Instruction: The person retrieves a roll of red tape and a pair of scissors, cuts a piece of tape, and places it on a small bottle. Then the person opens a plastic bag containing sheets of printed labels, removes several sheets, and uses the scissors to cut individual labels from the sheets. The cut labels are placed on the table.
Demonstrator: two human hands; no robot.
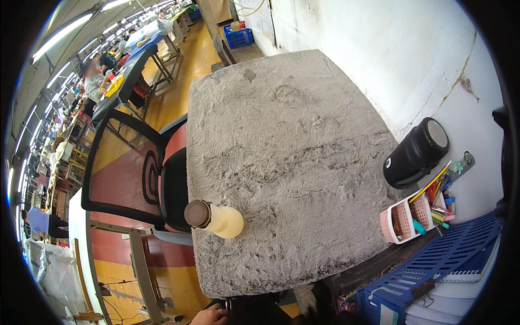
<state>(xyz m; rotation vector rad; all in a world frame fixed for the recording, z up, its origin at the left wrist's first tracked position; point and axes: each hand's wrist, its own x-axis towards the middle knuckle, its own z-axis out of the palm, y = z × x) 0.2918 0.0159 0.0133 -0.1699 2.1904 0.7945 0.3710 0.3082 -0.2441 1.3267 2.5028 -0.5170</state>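
At the lower edge, just below the near side of the table, part of my left hand (210,315) shows. Its fingers look curled beside a dark upright piece; what they hold, if anything, is hidden. My right hand is out of sight. A grey plush cloth (292,157) with rumpled, darker patches covers the table. On its left edge a pale yellow bottle with a brown lid (222,221) appears to lean left in this view. A black jug with a grey top (416,153) stands at the right edge, by the wall.
A pink-and-white basket (400,221) holds pens and small tools on the right. Below it sits a blue plastic crate (433,265) with papers. A black mesh chair (127,168) is pushed against the left side. People work at tables farther left; a white wall (395,49) bounds the right.
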